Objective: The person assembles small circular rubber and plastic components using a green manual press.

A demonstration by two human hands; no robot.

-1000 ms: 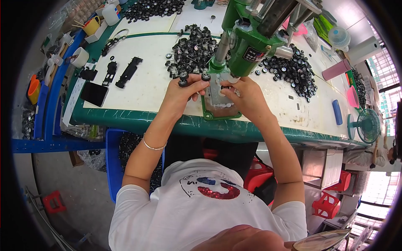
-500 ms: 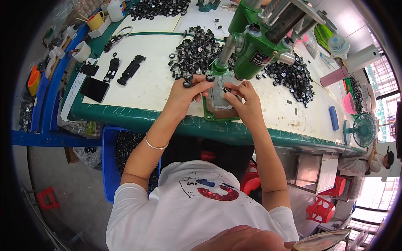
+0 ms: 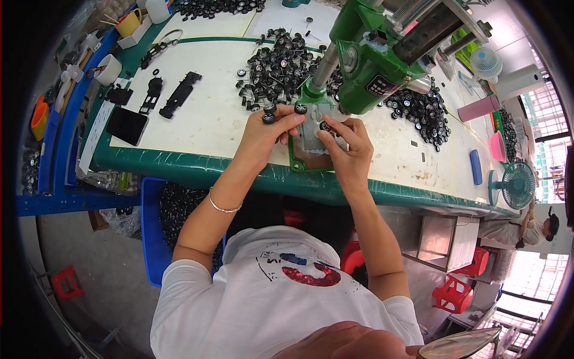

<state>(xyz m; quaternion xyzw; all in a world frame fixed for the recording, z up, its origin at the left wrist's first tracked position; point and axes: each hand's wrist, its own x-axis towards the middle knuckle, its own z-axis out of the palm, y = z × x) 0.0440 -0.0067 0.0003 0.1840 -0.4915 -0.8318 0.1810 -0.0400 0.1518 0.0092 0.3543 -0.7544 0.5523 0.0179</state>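
Several small black toy wheels (image 3: 268,117) with silver hubs are gripped in my left hand (image 3: 263,134), its thumb and fingertips pinched beside another wheel (image 3: 300,109). My right hand (image 3: 351,146) pinches a single toy wheel (image 3: 324,126) between thumb and forefinger. Both hands are over the base plate (image 3: 302,163) of a green bench press (image 3: 373,78), just below its head. Behind my left hand lies a heap of wheels with thin metal axles (image 3: 278,66). A second heap of black wheels (image 3: 421,116) lies to the right of the press.
Black toy chassis parts (image 3: 180,94), a dark phone-like slab (image 3: 127,126) and a yellow mug (image 3: 128,25) are at the left. A blue bin (image 3: 152,239) full of small black parts stands under the table edge. A green fan (image 3: 518,185) and a blue block (image 3: 475,167) are at the right.
The right hand has turned slightly, with its wrist shifted left, still pinching the wheel. My left hand keeps its hold almost unmoved. The whole view has shifted a little.
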